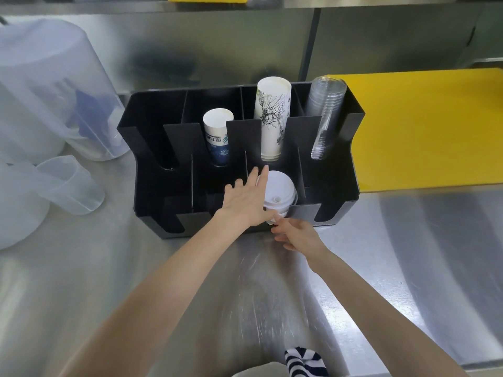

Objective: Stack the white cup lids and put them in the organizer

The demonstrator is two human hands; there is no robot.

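A stack of white cup lids (280,193) sits in a front compartment of the black organizer (337,159), right of its middle. My left hand (245,201) lies flat against the left side of the stack, fingers spread and pointing away from me. My right hand (296,236) is just in front of the organizer's front wall, its fingertips touching the lowest lids at the slot opening. The bottom of the stack is hidden behind the front wall and my hands.
Behind the lids, the organizer holds a short blue-printed paper cup stack (217,131), a tall white printed cup stack (272,115) and clear plastic cups (325,115). A yellow cutting board (424,126) lies to the right. Translucent jugs (40,104) stand on the steel counter at left.
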